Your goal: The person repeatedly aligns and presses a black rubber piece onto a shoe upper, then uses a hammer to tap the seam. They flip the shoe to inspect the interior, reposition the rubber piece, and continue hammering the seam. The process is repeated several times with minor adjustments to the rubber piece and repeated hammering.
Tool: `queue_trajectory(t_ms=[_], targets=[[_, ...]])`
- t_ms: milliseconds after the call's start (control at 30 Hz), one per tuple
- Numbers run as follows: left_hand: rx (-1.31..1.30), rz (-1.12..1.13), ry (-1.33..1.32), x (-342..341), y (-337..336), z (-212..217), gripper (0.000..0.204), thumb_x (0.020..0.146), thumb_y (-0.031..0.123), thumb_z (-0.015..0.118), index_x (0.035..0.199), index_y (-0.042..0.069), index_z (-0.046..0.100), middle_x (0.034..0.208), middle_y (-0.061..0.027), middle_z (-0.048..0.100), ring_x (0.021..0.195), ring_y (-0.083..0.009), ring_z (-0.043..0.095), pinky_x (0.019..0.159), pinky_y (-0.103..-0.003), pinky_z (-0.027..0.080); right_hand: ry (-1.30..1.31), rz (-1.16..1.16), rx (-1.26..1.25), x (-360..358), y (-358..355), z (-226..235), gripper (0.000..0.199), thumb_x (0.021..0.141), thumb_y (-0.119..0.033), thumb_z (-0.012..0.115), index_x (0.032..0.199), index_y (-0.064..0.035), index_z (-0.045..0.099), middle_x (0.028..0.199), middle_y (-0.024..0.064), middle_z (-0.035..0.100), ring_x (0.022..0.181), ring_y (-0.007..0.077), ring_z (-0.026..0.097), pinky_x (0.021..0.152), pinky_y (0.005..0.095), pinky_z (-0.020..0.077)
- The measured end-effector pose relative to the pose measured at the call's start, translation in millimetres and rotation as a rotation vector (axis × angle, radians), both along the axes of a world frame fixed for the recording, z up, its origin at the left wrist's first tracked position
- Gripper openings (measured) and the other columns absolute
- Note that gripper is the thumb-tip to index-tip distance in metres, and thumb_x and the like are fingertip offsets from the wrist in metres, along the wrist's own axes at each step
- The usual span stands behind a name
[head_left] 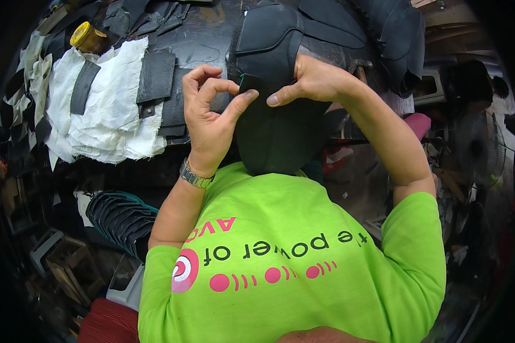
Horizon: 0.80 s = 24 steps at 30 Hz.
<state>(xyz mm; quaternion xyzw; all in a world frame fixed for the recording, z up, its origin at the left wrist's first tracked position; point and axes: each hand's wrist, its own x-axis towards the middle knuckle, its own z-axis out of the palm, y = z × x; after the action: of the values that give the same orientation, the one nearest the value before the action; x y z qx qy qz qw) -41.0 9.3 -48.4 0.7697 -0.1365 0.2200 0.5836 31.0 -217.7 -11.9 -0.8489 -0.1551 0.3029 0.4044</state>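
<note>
At upper center, a black piece (277, 134) lay beneath both hands. The left hand (212, 106) pinched a small black flap (248, 83); whether the right hand (317, 82) gripped, I couldn't tell. Farther, upper left, was a yellow-lidded jar (89, 38).

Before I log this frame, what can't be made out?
All in the head view:
Right hand: most of its fingers, hidden behind the black piece.
Dark flap: its pinched part, covered by the left hand.
Stack of dark pieces: overlap hides how many.
Red ribbed thing: cut off by the lower edge.
</note>
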Motion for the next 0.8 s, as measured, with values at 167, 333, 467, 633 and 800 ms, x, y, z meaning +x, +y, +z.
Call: queue_trajectory(t_ms=[167, 333, 467, 633, 800], targets=[[-0.468, -0.228, 0.178, 0, -4, -17, 0.021, 0.081, 0.002, 0.083, 0.091, 0.01, 0.066, 0.119, -0.0028, 0.049, 0.104, -0.013, 0.052, 0.091, -0.028, 0.044, 0.089, -0.041, 0.207, -12, 5, 12, 0.041, 0.076, -0.026, 0.089, 0.096, 0.0061, 0.074, 0.084, 0.0102, 0.073, 0.078, 0.0168, 0.067, 0.073, 0.0304, 0.0533], [-0.869, -0.384, 0.369, 1, -9, -23, 0.022, 0.087, -0.006, 0.075, 0.094, 0.01, 0.063, 0.113, -0.0003, 0.052, 0.093, -0.0071, 0.054, 0.085, -0.022, 0.045, 0.084, -0.051, 0.265, -14, 6, 12, 0.041, 0.076, -0.026, 0.089, 0.098, 0.0062, 0.074, 0.087, 0.011, 0.074, 0.08, 0.0168, 0.067, 0.075, 0.0308, 0.0537], [-1.027, -0.48, 0.461, 3, -9, -19, 0.02, 0.09, -0.008, 0.071, 0.093, 0.01, 0.061, 0.099, 0.0018, 0.058, 0.089, -0.0061, 0.056, 0.084, -0.021, 0.047, 0.07, -0.038, 0.103, -7, 5, 2, 0.04, 0.076, -0.03, 0.089, 0.087, 0.0058, 0.075, 0.075, 0.0085, 0.07, 0.07, 0.0142, 0.063, 0.065, 0.0302, 0.0509], [-1.138, -0.509, 0.537, 5, -6, -18, 0.02, 0.092, -0.008, 0.069, 0.09, 0.01, 0.059, 0.091, 0.0028, 0.06, 0.087, -0.0054, 0.058, 0.082, -0.019, 0.046, 0.07, -0.039, 0.171, -6, 3, -7, 0.042, 0.075, -0.034, 0.089, 0.072, 0.0041, 0.071, 0.061, 0.0032, 0.059, 0.057, 0.0113, 0.053, 0.053, 0.0299, 0.0433], [-1.189, -0.492, 0.538, 7, -9, -27, 0.018, 0.095, -0.005, 0.066, 0.091, 0.012, 0.059, 0.089, 0.0052, 0.06, 0.082, -0.0021, 0.056, 0.074, -0.016, 0.044, 0.064, -0.024, 0.093, -5, 5, -2, 0.042, 0.076, -0.034, 0.089, 0.069, 0.0034, 0.07, 0.058, 0.0017, 0.056, 0.055, 0.0108, 0.05, 0.051, 0.0301, 0.0412]])
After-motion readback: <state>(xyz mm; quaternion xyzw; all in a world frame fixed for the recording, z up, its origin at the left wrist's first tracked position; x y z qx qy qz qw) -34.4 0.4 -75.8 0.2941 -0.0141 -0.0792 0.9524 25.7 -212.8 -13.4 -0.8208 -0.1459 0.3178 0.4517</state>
